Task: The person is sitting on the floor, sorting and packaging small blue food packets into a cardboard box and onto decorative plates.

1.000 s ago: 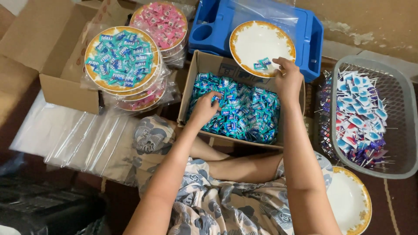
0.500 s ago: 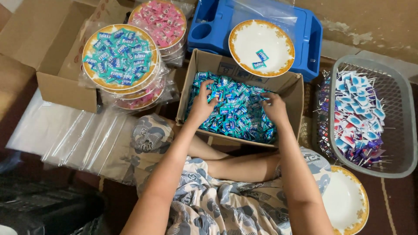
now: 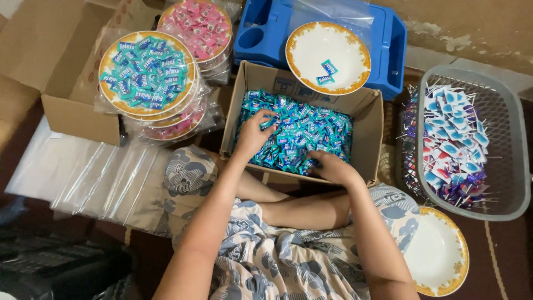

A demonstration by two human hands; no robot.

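Both hands are digging in the box (image 3: 371,119) of blue candies (image 3: 302,133), centre. Left hand (image 3: 254,133) is curling loosely over the pile; right hand (image 3: 328,166) seems to be pinching a few, though its fingers are hiding them. Risk: wrappers slipping out over the low near wall. The plate (image 3: 327,55) is sitting beyond the far wall; the basket (image 3: 502,139) is crowding the right.

Soft, even indoor light, sharp focus, dim lower-left corner.

Blue-wrapped candies (image 3: 300,136) heaped, apparently loose, filling an open cardboard box (image 3: 371,119).
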